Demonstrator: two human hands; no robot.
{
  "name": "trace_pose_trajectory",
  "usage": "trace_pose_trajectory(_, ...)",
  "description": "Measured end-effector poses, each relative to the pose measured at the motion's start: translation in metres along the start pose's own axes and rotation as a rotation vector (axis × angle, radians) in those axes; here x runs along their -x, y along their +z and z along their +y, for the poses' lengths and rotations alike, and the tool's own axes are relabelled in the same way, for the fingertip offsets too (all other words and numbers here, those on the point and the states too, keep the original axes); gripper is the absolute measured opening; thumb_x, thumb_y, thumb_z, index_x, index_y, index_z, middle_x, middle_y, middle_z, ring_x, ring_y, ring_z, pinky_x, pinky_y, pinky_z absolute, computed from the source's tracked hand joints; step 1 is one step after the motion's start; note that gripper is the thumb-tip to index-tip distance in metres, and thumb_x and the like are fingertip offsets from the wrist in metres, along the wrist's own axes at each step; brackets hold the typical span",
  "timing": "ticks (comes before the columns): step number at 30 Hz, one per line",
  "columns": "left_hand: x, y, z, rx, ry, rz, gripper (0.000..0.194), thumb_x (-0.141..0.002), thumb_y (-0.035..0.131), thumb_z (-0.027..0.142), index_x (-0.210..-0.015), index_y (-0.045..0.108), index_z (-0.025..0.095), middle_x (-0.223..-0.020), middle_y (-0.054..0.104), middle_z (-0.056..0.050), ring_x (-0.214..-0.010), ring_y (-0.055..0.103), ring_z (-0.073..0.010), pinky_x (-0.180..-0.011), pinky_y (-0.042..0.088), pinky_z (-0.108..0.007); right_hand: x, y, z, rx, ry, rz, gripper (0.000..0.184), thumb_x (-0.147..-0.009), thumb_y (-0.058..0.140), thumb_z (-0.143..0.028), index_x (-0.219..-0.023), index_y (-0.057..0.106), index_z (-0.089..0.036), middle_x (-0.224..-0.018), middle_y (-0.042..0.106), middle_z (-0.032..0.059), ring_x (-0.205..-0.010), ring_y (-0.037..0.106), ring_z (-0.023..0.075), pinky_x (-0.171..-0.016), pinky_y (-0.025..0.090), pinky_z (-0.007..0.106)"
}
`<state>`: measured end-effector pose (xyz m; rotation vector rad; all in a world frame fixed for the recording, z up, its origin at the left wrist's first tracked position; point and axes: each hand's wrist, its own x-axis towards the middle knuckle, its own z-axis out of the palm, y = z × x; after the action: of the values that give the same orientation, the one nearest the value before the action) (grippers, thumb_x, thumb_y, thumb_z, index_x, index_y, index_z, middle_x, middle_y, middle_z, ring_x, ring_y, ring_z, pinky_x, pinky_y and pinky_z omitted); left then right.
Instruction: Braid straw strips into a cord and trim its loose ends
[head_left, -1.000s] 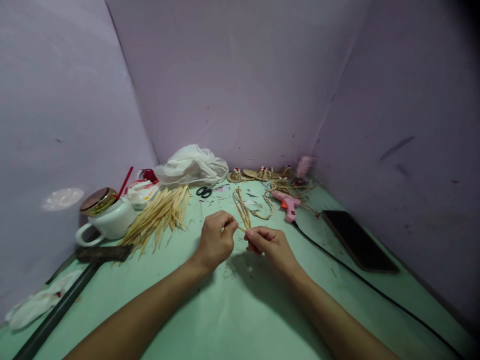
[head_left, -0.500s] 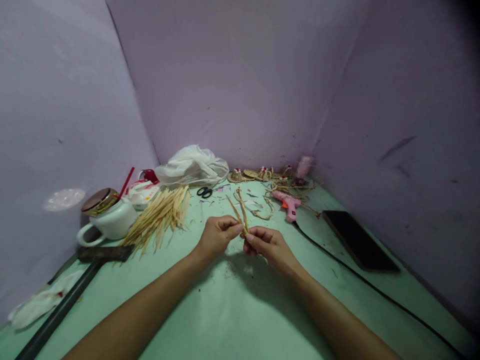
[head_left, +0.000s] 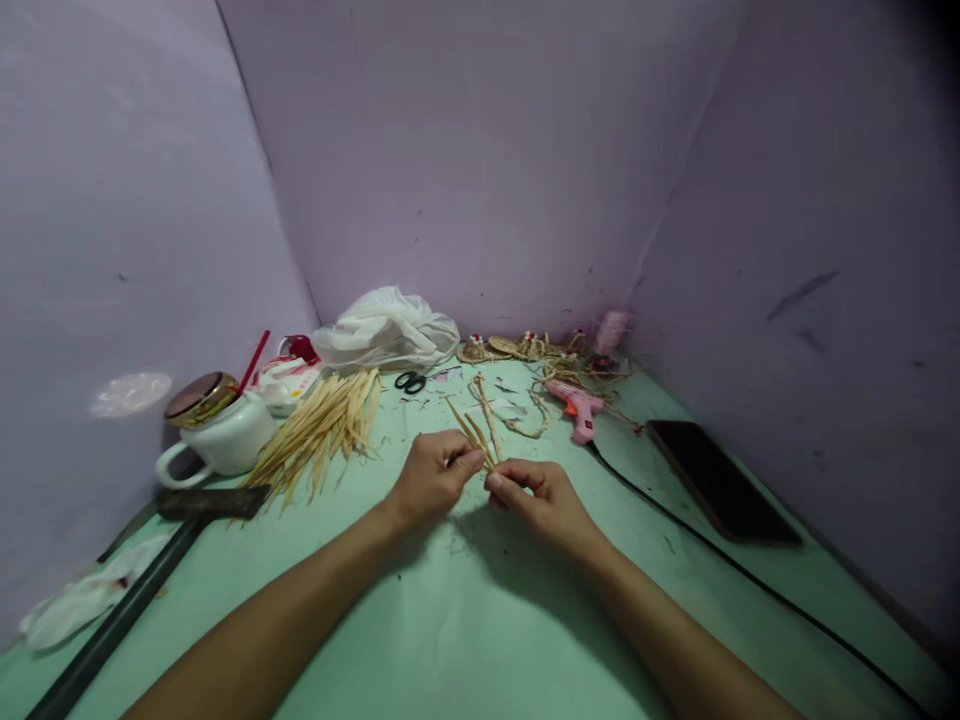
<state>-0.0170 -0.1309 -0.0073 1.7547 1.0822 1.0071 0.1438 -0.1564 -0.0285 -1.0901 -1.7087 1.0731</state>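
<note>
Over the middle of the green table, my left hand (head_left: 442, 470) and my right hand (head_left: 536, 490) meet, both pinching thin strips of dried straw (head_left: 472, 432). The strips' pale ends fan up and away between the two sets of fingertips. Where they cross at the fingers is partly hidden. Just behind the strips lies a looped piece of twisted cord (head_left: 487, 405). To the left of my left hand spreads a pile of loose dried straw strips (head_left: 322, 425).
A pink glue gun (head_left: 581, 408) with a black cable and a dark phone (head_left: 720, 480) lie on the right. Black-handled scissors (head_left: 410, 382), a white plastic bag (head_left: 390, 330) and small woven pieces (head_left: 517, 347) are behind. A white mug (head_left: 232, 440) and a hammer (head_left: 214, 502) occupy the left.
The straw strips between my fingers now stand more spread, leaning further left. My hands have stayed nearly in place, with a slight shift of the fingers.
</note>
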Motion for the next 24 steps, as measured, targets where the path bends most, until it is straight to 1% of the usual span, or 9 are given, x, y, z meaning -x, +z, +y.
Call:
trace_pose_trajectory(4, -0.012, -0.024, -0.005, 0.230, -0.211, -0.196, 0.055, -0.074, 0.033, 0.060, -0.058, 0.056, 0.013, -0.052, 0.052, -0.003, -0.046, 0.046, -0.0109, -0.049, 0.038, -0.025, 0.003, -0.002, -0.006, 0.159, -0.203, -0.067, 0.014, -0.076, 0.054, -0.025, -0.070, 0.064, -0.016, -0.063, 0.062, 0.0008, -0.062, 0.053, 0.0133, -0.067, 0.039, 0.027)
trace_pose_trajectory(6, -0.014, -0.028, -0.009, 0.355, -0.407, -0.265, 0.054, -0.072, 0.038, 0.061, -0.059, 0.056, 0.012, -0.048, 0.050, -0.001, -0.041, 0.044, -0.0086, -0.045, 0.038, -0.023, 0.006, -0.001, -0.010, 0.310, -0.377, -0.110, 0.009, -0.073, 0.058, -0.019, -0.074, 0.066, -0.018, -0.067, 0.065, 0.0022, -0.066, 0.054, 0.0148, -0.072, 0.038, 0.031)
trace_pose_trajectory(10, -0.007, -0.008, -0.018, 0.395, -0.657, -0.444, 0.045, -0.066, 0.054, 0.051, -0.052, 0.056, 0.009, -0.040, 0.049, -0.003, -0.030, 0.037, -0.0088, -0.031, 0.028, -0.022, 0.014, 0.005, -0.019, 0.445, -0.562, -0.091, 0.013, -0.070, 0.058, -0.015, -0.077, 0.069, -0.021, -0.075, 0.063, 0.0061, -0.069, 0.052, 0.0163, -0.062, 0.038, 0.028)
trace_pose_trajectory(13, 0.001, 0.015, -0.017, 0.444, -0.681, -0.444, 0.031, -0.060, 0.062, 0.037, -0.046, 0.048, 0.013, -0.033, 0.038, 0.004, -0.028, 0.026, -0.0048, -0.029, 0.021, -0.019, 0.021, 0.009, -0.028, 0.353, -0.548, -0.246, 0.020, -0.074, 0.053, -0.011, -0.084, 0.068, -0.021, -0.075, 0.062, 0.0052, -0.069, 0.055, 0.0145, -0.063, 0.041, 0.025)
trace_pose_trajectory(15, 0.005, 0.024, -0.014, 0.486, -0.639, -0.373, 0.029, -0.055, 0.065, 0.028, -0.045, 0.042, 0.015, -0.032, 0.032, 0.007, -0.030, 0.023, -0.0027, -0.031, 0.020, -0.017, 0.023, 0.008, -0.033, 0.324, -0.469, -0.353, 0.028, -0.073, 0.049, -0.006, -0.088, 0.066, -0.023, -0.080, 0.062, 0.0040, -0.075, 0.056, 0.0148, -0.068, 0.041, 0.025)
trace_pose_trajectory(16, 0.006, 0.026, -0.012, 0.500, -0.613, -0.334, 0.029, -0.055, 0.066, 0.027, -0.046, 0.041, 0.015, -0.033, 0.033, 0.008, -0.030, 0.024, -0.0026, -0.031, 0.022, -0.017, 0.024, 0.005, -0.034, 0.310, -0.390, -0.328, 0.028, -0.071, 0.049, -0.005, -0.087, 0.065, -0.023, -0.081, 0.062, 0.0034, -0.075, 0.056, 0.0150, -0.068, 0.042, 0.025)
trace_pose_trajectory(20, 0.007, 0.022, -0.008, 0.512, -0.538, -0.265, 0.026, -0.059, 0.066, 0.035, -0.057, 0.052, 0.013, -0.034, 0.040, 0.006, -0.030, 0.032, -0.0049, -0.032, 0.030, -0.019, 0.022, -0.010, -0.024, 0.006, 0.159, 0.123, 0.003, -0.068, 0.058, -0.021, -0.069, 0.057, -0.018, -0.059, 0.053, -0.0013, -0.053, 0.046, 0.0113, -0.051, 0.039, 0.023)
trace_pose_trajectory(22, 0.008, 0.021, -0.008, 0.512, -0.525, -0.269, 0.029, -0.059, 0.066, 0.039, -0.060, 0.054, 0.012, -0.034, 0.040, 0.006, -0.030, 0.032, -0.0052, -0.032, 0.031, -0.019, 0.024, -0.013, -0.017, -0.261, 0.428, 0.089, 0.018, -0.067, 0.062, -0.034, -0.069, 0.058, -0.016, -0.060, 0.053, -0.0008, -0.049, 0.044, 0.0093, -0.047, 0.038, 0.022)
trace_pose_trajectory(24, 0.009, 0.023, -0.008, 0.515, -0.521, -0.270, 0.031, -0.058, 0.067, 0.040, -0.059, 0.054, 0.012, -0.034, 0.041, 0.006, -0.030, 0.032, -0.0048, -0.032, 0.030, -0.018, 0.028, -0.009, -0.013, -0.464, 0.583, -0.085, 0.029, -0.065, 0.064, -0.042, -0.072, 0.061, -0.014, -0.066, 0.056, 0.0016, -0.049, 0.046, 0.0082, -0.046, 0.037, 0.021)
